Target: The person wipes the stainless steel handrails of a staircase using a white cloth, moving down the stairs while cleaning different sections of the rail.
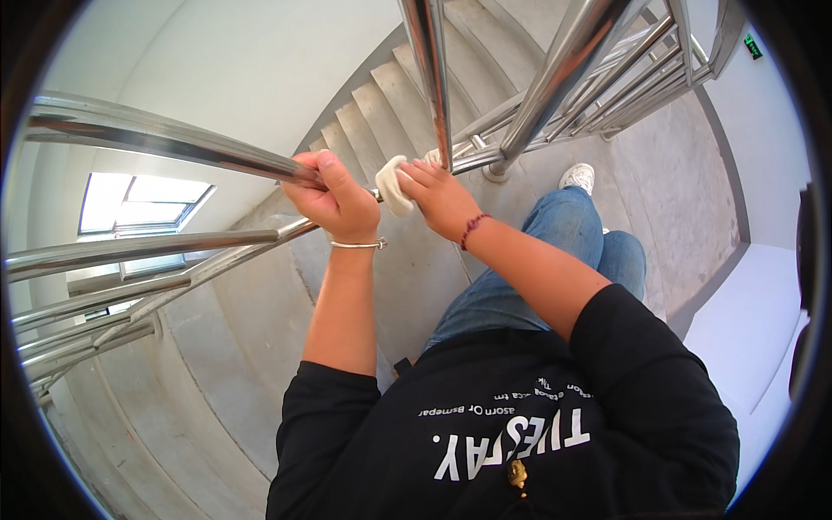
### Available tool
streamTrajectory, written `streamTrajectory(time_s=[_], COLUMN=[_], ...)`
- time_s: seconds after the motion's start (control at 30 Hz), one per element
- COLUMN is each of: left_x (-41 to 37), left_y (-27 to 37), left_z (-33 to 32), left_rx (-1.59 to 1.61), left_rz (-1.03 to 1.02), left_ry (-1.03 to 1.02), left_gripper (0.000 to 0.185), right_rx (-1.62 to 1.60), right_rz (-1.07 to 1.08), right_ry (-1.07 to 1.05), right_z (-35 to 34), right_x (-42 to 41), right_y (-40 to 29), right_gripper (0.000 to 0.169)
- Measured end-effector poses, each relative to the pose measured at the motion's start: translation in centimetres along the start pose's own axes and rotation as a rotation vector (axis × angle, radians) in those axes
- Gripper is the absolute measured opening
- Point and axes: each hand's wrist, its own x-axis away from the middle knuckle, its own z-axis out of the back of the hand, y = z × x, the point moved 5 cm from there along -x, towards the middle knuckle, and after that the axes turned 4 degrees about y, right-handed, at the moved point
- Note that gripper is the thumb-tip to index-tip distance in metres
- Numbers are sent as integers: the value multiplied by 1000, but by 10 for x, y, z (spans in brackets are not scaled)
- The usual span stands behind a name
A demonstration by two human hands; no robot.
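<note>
My left hand (338, 198), with a silver bangle at the wrist, is wrapped around the end of a polished metal baluster (175, 140) of the stair railing. Just to its right, my right hand (445, 198) presses a cream-coloured cloth (393, 185) around the lower rail of the railing. Part of the cloth also shows behind the fingers, beside an upright metal bar (432, 78). The palm side of my right hand is hidden. A dark red beaded bracelet circles that wrist.
Concrete steps (370, 110) curve down beyond the railing, and more steps (195, 364) lie at lower left. A thick metal post (552, 84) stands right of my hands. My shoe (577, 177) rests on the concrete floor. A window (143, 201) and white walls surround the stairwell.
</note>
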Motion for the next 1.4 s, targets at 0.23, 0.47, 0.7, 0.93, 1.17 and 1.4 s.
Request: streamTrajectory(time_s=[0.23,0.47,0.7,0.93,1.17,1.4], left_x=[1,0,1,13,72,43], left_y=[0,-3,-1,11,43,-7], left_z=[1,3,1,3,-29,-101], left_rx=[-71,-72,-80,-278,-224,126], left_rz=[13,-9,-39,84,-220,344], left_ry=[51,68,50,-6,-307,-336], left_gripper=[15,16,16,33,76,25], right_rx=[-105,3,-161,-135,-976,-630], right_rz=[-12,7,-109,-253,-1141,-523], right_ry=[19,-47,-13,-131,310,106], right_z=[6,-4,17,42,72,29], right_x=[2,-9,30,57,91,25], right_y=[-41,-27,11,39,77,43], right_gripper=[62,61,52,40,23,42])
